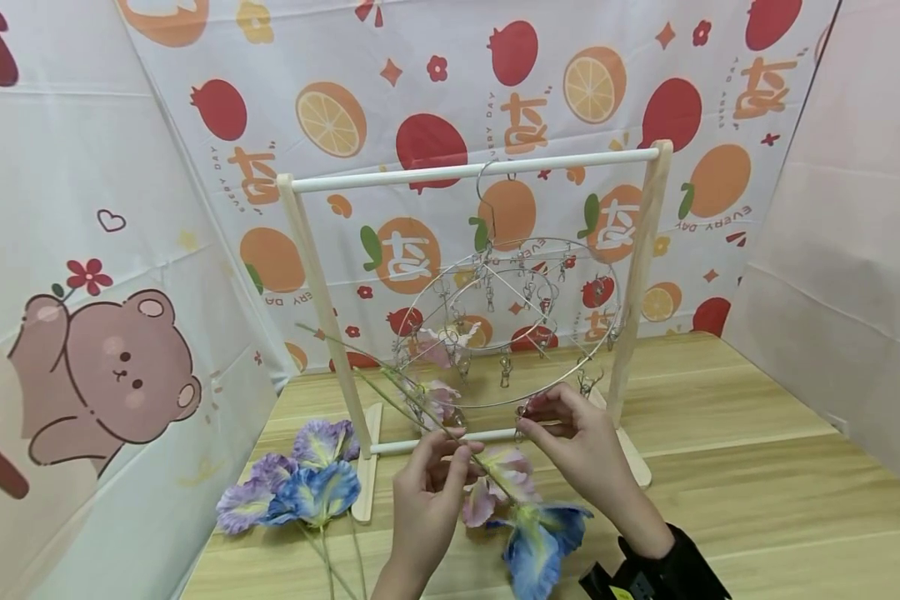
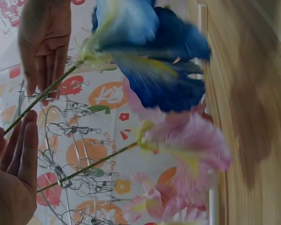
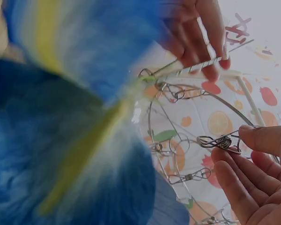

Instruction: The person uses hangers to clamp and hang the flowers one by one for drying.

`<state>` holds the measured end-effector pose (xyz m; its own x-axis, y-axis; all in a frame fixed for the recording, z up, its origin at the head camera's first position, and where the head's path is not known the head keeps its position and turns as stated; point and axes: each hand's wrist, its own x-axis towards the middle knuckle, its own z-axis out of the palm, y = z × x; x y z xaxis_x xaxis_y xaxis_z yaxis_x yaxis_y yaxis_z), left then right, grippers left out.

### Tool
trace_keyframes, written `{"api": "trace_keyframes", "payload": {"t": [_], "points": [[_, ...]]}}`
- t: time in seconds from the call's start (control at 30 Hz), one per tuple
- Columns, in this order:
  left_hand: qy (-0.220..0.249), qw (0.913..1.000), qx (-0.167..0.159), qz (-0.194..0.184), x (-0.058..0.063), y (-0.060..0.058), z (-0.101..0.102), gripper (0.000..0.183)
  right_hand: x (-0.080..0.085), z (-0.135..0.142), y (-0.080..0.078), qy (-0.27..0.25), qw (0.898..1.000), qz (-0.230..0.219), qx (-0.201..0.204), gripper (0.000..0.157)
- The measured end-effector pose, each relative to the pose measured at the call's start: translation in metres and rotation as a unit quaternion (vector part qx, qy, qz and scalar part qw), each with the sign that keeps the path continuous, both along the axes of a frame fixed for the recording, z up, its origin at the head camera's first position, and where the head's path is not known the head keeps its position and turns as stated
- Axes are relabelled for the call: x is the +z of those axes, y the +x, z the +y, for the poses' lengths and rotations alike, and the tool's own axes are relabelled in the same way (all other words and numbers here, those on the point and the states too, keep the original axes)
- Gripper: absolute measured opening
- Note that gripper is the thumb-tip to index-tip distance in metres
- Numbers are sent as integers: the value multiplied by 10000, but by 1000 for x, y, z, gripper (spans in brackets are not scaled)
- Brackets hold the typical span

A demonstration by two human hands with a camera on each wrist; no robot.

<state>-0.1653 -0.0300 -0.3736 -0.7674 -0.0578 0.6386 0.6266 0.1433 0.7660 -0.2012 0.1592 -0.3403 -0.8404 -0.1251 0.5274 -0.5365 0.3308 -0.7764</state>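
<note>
Left hand on a blue iris's stem, right hand on a metal clip.

At left on the wood-grain table (image 1: 757, 450) lie loose purple and blue irises (image 1: 300, 492); next, pink irises (image 1: 438, 400) hang bloom-down by the wire hanger (image 1: 487, 406), itself hooked on the wooden rack (image 1: 465, 172). The left hand (image 1: 438, 492) pinches the stem, thumb against fingers; the blue iris (image 1: 536, 550) points its bloom near and right. Rightmost, the right hand (image 1: 577, 437) pinches the clip (image 1: 522, 417) at the hanger's near edge, thumb and fingertips nearly together.
</note>
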Motion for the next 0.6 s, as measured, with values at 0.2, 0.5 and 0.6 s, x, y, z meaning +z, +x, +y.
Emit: {"api": "trace_keyframes", "payload": {"t": [0.2, 0.5, 0.6], "points": [[237, 9974, 129, -664, -2, -7, 2, 10, -3, -9, 1, -431, 9975, -401, 387, 25], [424, 9968, 299, -612, -7, -18, 0, 13, -8, -28, 0, -746, 9936, -491, 687, 25], [426, 9962, 381, -658, -9, -21, -1, 15, -6, -34, 0, -898, 9910, -676, 724, 25]]}}
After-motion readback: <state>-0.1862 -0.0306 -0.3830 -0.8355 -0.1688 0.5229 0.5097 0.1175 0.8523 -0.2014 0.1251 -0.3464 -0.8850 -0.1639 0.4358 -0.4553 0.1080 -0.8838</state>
